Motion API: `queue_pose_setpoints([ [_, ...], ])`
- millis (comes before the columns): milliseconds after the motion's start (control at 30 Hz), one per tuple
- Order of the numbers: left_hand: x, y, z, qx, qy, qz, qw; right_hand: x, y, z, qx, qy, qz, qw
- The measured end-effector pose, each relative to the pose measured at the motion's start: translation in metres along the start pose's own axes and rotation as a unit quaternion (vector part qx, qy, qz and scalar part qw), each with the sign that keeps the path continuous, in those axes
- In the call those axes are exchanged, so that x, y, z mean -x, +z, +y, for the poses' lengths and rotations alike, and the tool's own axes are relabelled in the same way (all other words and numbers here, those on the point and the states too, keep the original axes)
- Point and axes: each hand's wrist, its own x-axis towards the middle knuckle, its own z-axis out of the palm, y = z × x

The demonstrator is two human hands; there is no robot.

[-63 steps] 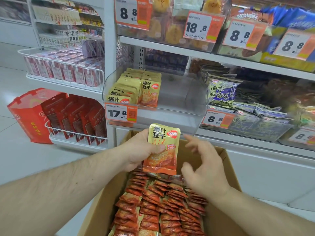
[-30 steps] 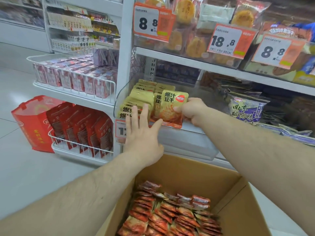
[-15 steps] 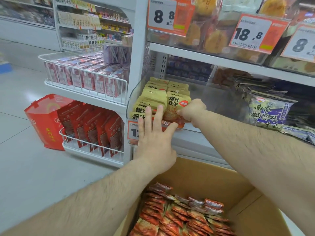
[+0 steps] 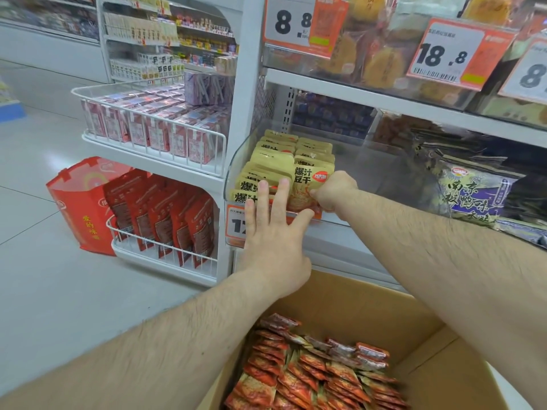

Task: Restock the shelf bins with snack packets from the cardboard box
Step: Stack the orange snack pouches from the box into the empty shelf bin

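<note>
A clear plastic shelf bin (image 4: 236,161) holds two rows of yellow snack packets (image 4: 275,161). My right hand (image 4: 333,192) grips one yellow-and-orange snack packet (image 4: 307,184) upright at the front of the right-hand row, inside the bin. Fingers straight, my left hand (image 4: 272,232) lies flat against the bin's front wall, over the price tag (image 4: 235,224). Below, an open cardboard box (image 4: 349,309) is packed with several rows of red-orange packets (image 4: 310,377).
The bin's right half is bare behind the packets. A purple-labelled bag (image 4: 467,193) lies in the neighbouring bin. White wire baskets (image 4: 154,137) with red boxes hang at the left, a red bag (image 4: 85,202) on the floor beside them. Upper shelf bins carry price tags (image 4: 450,54).
My right hand has carried the packet from above the box into the bin and lowered it to the front of the right row. My left hand moved up onto the bin's front.
</note>
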Motion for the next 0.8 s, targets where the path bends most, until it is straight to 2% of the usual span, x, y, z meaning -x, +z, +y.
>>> queue_pose_setpoints([
  [133,-0.001,-0.001,0.000,0.000,0.001,-0.001,1.000,0.002,-0.004,0.002,-0.030,-0.003,-0.038,0.999],
  [200,0.000,-0.003,-0.001,-0.020,-0.001,0.000,1.000,0.007,-0.010,0.003,-0.007,-0.009,-0.057,0.998],
  [300,0.004,-0.003,-0.005,-0.028,0.038,0.067,0.997,0.021,-0.027,0.003,0.042,-0.020,-0.061,0.997],
  [333,0.005,-0.002,-0.008,-0.012,0.061,0.104,0.993,0.031,-0.034,0.003,0.057,-0.034,-0.035,0.997],
  [400,0.010,0.001,-0.013,0.033,0.104,0.154,0.982,0.057,-0.045,0.004,0.063,-0.099,0.068,0.991],
  [433,0.013,0.002,-0.015,0.055,0.115,0.137,0.982,0.073,-0.047,0.008,0.043,-0.157,0.123,0.979],
  [500,0.020,0.001,-0.016,0.103,0.104,0.025,0.989,0.107,-0.041,0.021,-0.018,-0.303,0.211,0.929],
  [567,0.027,0.007,-0.019,0.122,0.082,-0.097,0.984,0.139,-0.019,0.045,-0.056,-0.408,0.232,0.881],
  [600,0.030,0.010,-0.022,0.108,0.070,-0.155,0.979,0.151,-0.002,0.061,-0.062,-0.427,0.216,0.876],
  [667,0.036,0.016,-0.025,0.064,0.046,-0.255,0.964,0.169,0.035,0.097,-0.055,-0.409,0.143,0.900],
  [733,0.041,0.021,-0.027,0.044,0.028,-0.314,0.948,0.179,0.074,0.133,-0.019,-0.346,0.032,0.937],
  [800,0.045,0.025,-0.026,0.042,0.021,-0.348,0.936,0.183,0.114,0.161,0.052,-0.276,-0.112,0.953],
])
